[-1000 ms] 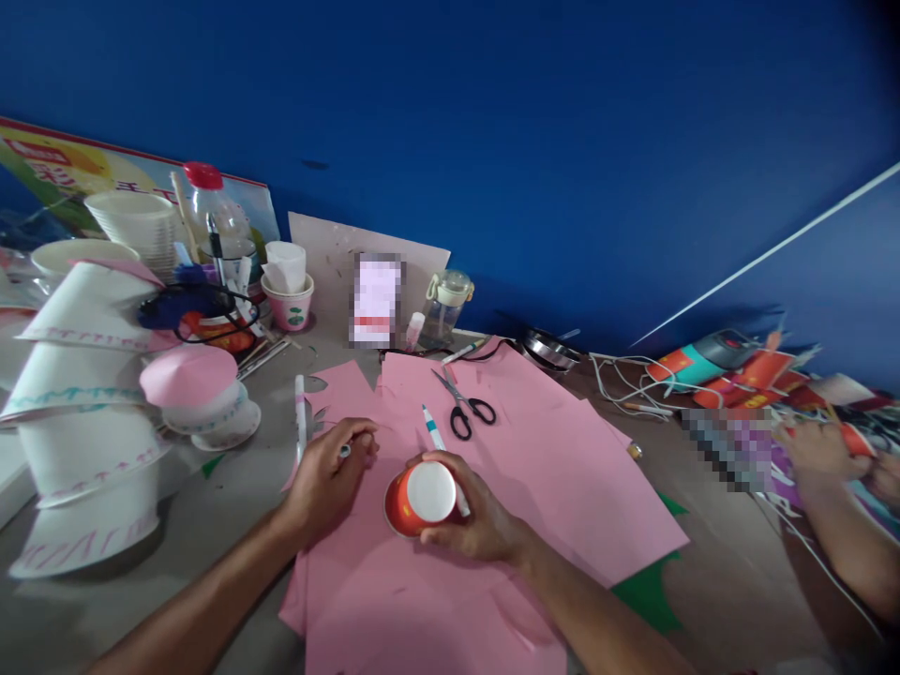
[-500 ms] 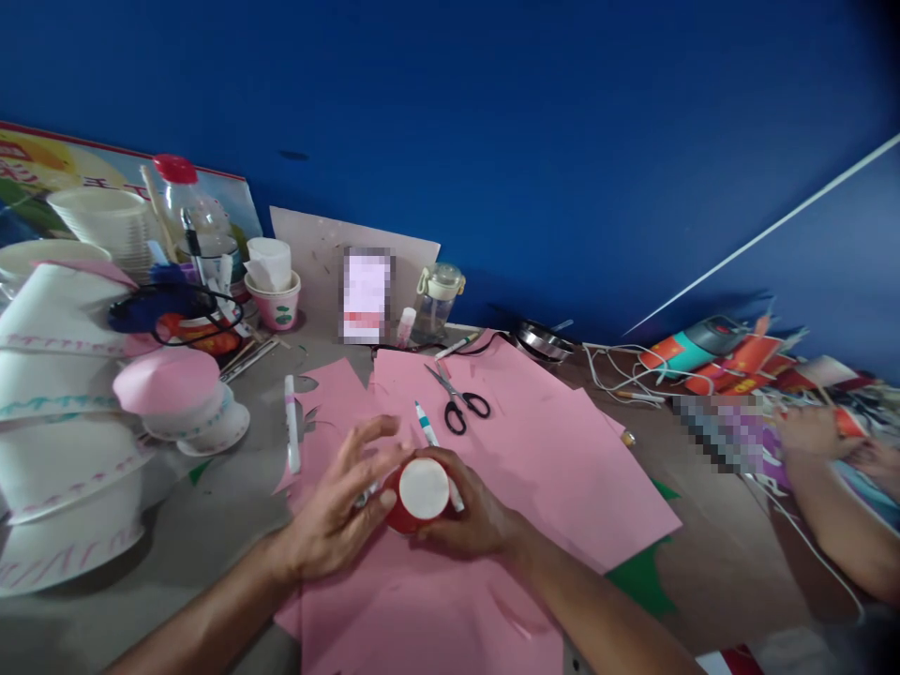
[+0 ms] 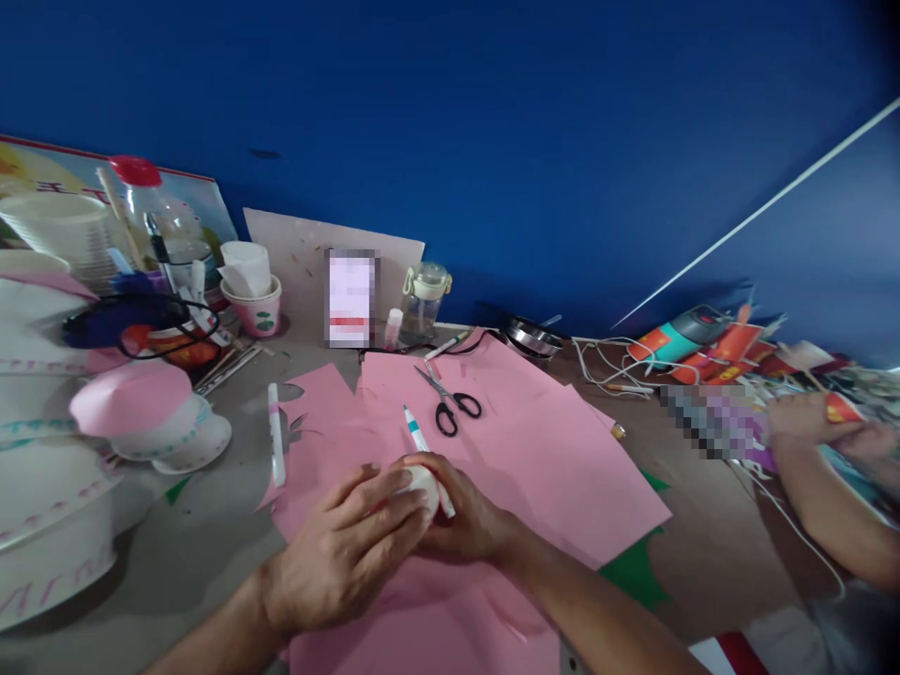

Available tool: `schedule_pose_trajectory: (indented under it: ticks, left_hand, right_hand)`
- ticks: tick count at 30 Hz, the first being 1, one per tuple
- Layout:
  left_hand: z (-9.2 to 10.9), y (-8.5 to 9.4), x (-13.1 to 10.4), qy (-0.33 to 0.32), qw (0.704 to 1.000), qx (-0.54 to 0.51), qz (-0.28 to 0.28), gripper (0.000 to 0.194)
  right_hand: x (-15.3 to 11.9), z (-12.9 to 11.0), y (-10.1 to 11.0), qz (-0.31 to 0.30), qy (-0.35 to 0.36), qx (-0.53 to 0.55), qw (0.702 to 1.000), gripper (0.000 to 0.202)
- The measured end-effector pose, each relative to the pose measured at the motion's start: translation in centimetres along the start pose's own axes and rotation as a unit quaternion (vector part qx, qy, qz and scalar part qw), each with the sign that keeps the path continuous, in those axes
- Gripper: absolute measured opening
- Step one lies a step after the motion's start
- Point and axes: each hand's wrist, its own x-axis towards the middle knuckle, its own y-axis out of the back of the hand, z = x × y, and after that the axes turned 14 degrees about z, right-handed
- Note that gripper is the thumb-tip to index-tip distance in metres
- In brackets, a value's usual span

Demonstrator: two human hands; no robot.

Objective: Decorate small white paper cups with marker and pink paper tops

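Note:
My right hand is wrapped around the right side of a red paper cup, whose white round end faces up toward me. A white marker with a teal tip end passes under the fingers of that hand, and its tail shows beside the cup. Over the cup from the left comes my left hand, fingers laid across the white end; its thumb is hidden. Under both hands are pink paper sheets. Scissors with black handles lie on the paper just beyond the marker.
Left stand stacked decorated paper cones, a pink-topped cup piece and a white marker. Behind are a pink cup, phone, water bottle and tape roll. A co-worker's arm is at right.
My left hand has closed in from the cup's left side, and its fingers now cover part of the white end. The whole view has shifted slightly.

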Motion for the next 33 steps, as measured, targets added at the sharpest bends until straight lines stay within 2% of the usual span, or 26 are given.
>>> schedule_pose_trajectory:
  ticks: [6,12,15,17,21,25,30,33]
  left_hand:
    - [0.1,0.0,0.3,-0.015,1.000,-0.006,-0.010,0.026]
    - [0.6,0.0,0.8,-0.006,1.000,0.007,-0.006,0.027]
    - [0.9,0.0,0.9,-0.003,1.000,0.012,-0.005,0.029]
    - [1.1,0.0,0.9,-0.001,1.000,0.016,-0.004,0.030]
    - [1.7,0.1,0.9,-0.011,0.999,0.048,-0.012,0.031]
    - [2.5,-0.1,0.5,-0.009,0.994,0.105,-0.018,0.028]
    - [3.3,-0.6,0.1,-0.013,0.990,0.140,-0.028,0.030]
    - [3.9,-0.9,0.2,-0.015,0.985,0.168,-0.033,0.032]
  right_hand:
    - [0.3,-0.3,-0.1,-0.006,-0.018,0.007,1.000,0.060]
    - [0.4,-0.2,0.1,-0.014,-0.004,0.019,1.000,0.069]
    - [0.4,-0.4,1.2,-0.034,-0.043,0.059,0.997,0.070]
    - [0.5,-0.4,2.1,-0.007,-0.096,0.110,0.989,0.065]
    - [1.1,0.0,3.4,0.081,-0.188,0.210,0.956,0.051]
    - [1.8,0.1,3.9,0.160,-0.255,0.212,0.930,0.040]
    - [2.2,-0.3,4.8,0.166,-0.293,0.182,0.924,0.049]
    - [3.2,-0.2,5.3,0.161,-0.301,0.157,0.927,0.047]
